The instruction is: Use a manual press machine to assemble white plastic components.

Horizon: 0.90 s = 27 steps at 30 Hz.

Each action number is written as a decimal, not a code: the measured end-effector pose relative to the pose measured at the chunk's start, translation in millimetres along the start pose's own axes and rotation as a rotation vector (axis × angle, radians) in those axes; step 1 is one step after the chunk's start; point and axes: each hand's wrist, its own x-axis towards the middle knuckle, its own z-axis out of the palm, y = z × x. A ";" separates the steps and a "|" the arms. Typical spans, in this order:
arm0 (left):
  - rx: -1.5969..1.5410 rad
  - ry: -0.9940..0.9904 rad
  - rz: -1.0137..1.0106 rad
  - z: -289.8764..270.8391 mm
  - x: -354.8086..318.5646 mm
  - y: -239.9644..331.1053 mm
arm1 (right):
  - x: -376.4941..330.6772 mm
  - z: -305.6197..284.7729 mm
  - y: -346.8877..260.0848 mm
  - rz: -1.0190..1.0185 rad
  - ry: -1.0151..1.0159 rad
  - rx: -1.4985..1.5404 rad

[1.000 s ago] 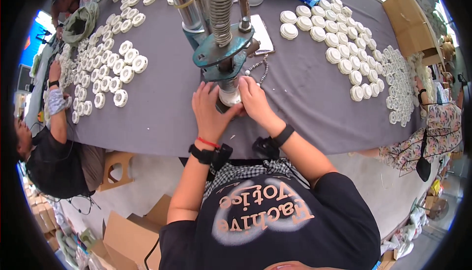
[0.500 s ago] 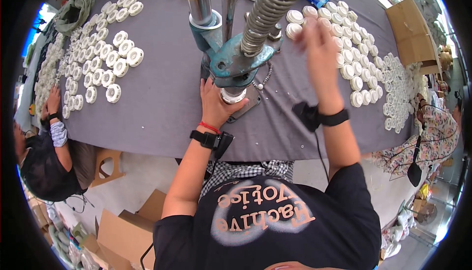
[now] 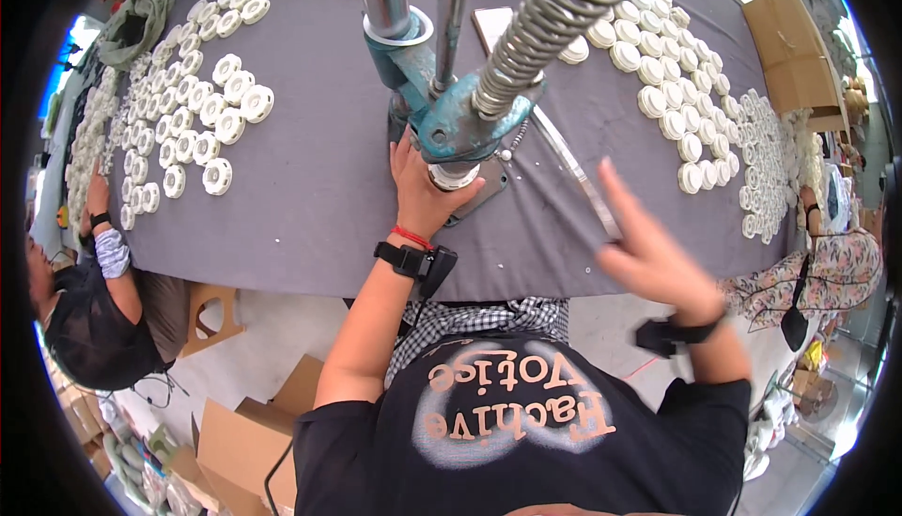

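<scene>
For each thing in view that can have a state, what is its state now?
left hand: at the press base, fingers on a white ring part under the head.
right hand: raised off the table, fingers spread, holding nothing.
hand press: upright on the grey table.
spring: slanted, coils apart.
white ring parts: lying flat in rows.
cardboard box: closed.

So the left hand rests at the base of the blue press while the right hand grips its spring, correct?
Not quite. In the head view the left hand is at the blue press, but the right hand hangs open in the air, clear of the spring.
</scene>
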 end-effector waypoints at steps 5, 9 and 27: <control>0.077 0.074 0.070 3.4 -5.9 -9.2 | 78.1 126.6 77.9 -0.139 0.592 -0.464; 0.032 0.067 0.065 5.2 -10.0 -4.2 | 84.1 121.2 85.5 -0.334 0.608 -0.185; 0.566 0.217 0.056 -90.8 -18.4 -10.0 | 147.8 -51.1 226.6 0.478 0.731 -0.853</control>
